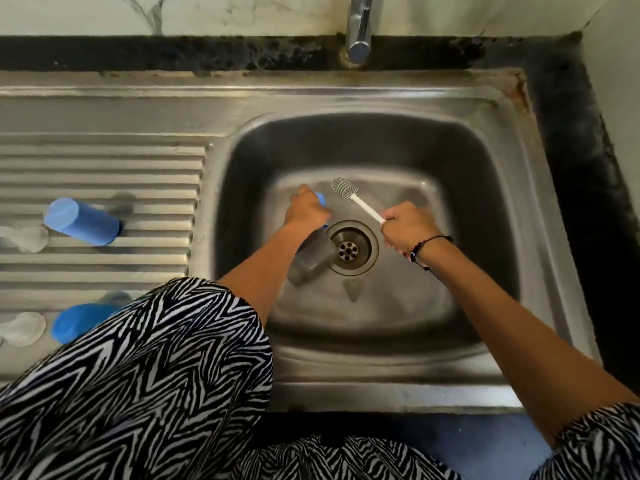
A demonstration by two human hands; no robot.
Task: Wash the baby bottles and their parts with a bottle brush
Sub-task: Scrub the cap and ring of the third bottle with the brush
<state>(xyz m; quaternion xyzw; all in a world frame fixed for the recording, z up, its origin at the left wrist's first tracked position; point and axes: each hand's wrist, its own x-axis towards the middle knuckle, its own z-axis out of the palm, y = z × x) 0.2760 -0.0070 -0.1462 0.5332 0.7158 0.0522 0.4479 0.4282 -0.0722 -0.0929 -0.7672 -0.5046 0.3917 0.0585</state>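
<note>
In the steel sink basin my left hand grips a blue bottle part, mostly hidden under the fingers. A clear bottle body lies on the basin floor beside the drain, partly under my left forearm. My right hand holds the white handle of a bottle brush, whose grey bristle head points up-left, close to the blue part but apart from it.
On the ribbed drainboard at left lie a blue cap, a second blue piece partly under my sleeve, and two clear nipples. The tap stands behind the basin, with no water seen running.
</note>
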